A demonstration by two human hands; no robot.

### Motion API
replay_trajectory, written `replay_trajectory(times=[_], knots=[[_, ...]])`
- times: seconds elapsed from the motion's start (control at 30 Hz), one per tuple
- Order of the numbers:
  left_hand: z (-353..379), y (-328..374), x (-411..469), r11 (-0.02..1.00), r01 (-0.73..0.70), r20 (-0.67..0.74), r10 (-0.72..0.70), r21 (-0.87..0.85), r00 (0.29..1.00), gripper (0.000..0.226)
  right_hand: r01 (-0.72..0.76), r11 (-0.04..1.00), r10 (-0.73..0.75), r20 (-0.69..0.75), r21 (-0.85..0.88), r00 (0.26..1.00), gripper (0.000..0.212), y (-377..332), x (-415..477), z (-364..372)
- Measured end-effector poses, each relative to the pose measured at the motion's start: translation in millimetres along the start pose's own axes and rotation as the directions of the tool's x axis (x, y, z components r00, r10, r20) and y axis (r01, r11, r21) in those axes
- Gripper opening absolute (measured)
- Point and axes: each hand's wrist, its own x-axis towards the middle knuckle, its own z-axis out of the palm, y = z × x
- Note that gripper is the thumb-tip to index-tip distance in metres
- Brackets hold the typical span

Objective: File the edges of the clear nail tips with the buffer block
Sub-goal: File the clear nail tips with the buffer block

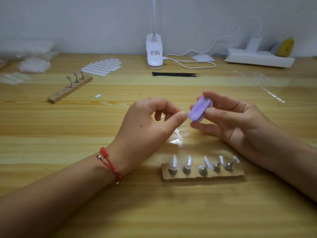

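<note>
We see both hands raised just above the middle of the wooden worktop (51, 117). The right hand (240, 121) grasps a purple buffer block (199, 109) between thumb and fingers, its broad face tilted toward us. The left hand (147, 121) is pinched shut, thumb tip against forefinger, right at the block's lower left end; a clear nail tip (186, 112) seems to sit in that pinch touching the block, though it is too small and transparent for us to be sure. A red cord bracelet (109, 164) circles the left wrist.

Below the hands, toward the near edge, a wooden holder strip (202, 176) carries five metal stands, each topped with a clear nail tip (173, 163). Between the hands and this strip, a clear sprue of tips (178, 136) lies flat on the worktop.

Toward the far left lies a second wooden strip (70, 91) with three bare metal stands, and beyond it a sheet of white adhesive tabs (102, 67). At the far edge stand a white clip lamp (154, 52) and a white power strip (259, 58); black tweezers (175, 74) lie just in front of the lamp.
</note>
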Motion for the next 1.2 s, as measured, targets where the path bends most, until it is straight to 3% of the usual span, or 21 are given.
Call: replay_trajectory(times=[0.07, 0.23, 0.4, 0.57, 0.77, 0.93, 1.1, 1.2], knots=[[0.6, 0.0, -0.7, 1.0, 0.003, 0.011, -0.003, 0.011, 1.0, 0.015, 0.013, 0.998, -0.011, -0.04, 0.059, 0.999, 0.029, -3.7, 2.2, -3.9], [0.4, 0.8, -0.2, 1.0, 0.016, 0.006, -0.016, -0.022, 1.0, 0.011, -0.014, 0.997, 0.017, 0.033, -0.076, 0.999, 0.03, 3.9, -1.3, 1.8], [0.3, -0.2, -0.7, 1.0, 0.015, 0.019, -0.015, 0.006, 1.0, 0.014, 0.008, 0.998, -0.008, -0.012, 0.056, 1.0, 0.03, -3.7, 2.8, -4.1], [0.8, -0.2, -0.7, 1.0, 0.021, 0.011, -0.021, -0.011, 1.0, 0.012, 0.001, 0.996, 0.003, 0.041, -0.088, 0.999, 0.029, 6.3, -2.5, 3.0], [0.9, -0.3, -1.4, 0.997, 0.069, 0.093, -0.066, -0.027, 0.993, 0.021, -0.042, 0.994, 0.044, -0.017, 0.096, 0.999, 0.028, 0.0, 2.2, -3.6], [0.6, -0.1, -0.5, 0.999, 0.036, 0.054, -0.034, -0.036, 0.998, 0.012, -0.022, 0.995, 0.024, 0.017, -0.095, 1.0, 0.029, 5.4, -1.8, 2.6], [0.0, -2.2, -1.7, 0.999, 0.025, 0.137, -0.03, 0.038, 0.99, 0.014, -0.064, 0.99, 0.068, -0.023, 0.127, 0.997, 0.028, -1.6, 2.7, -6.4], [-1.0, -1.1, -0.5, 1.0, 0.03, 0.078, -0.03, 0.003, 0.997, 0.009, -0.04, 0.999, 0.04, 0.011, -0.035, 0.999, 0.029, 2.1, 0.6, -3.8]])
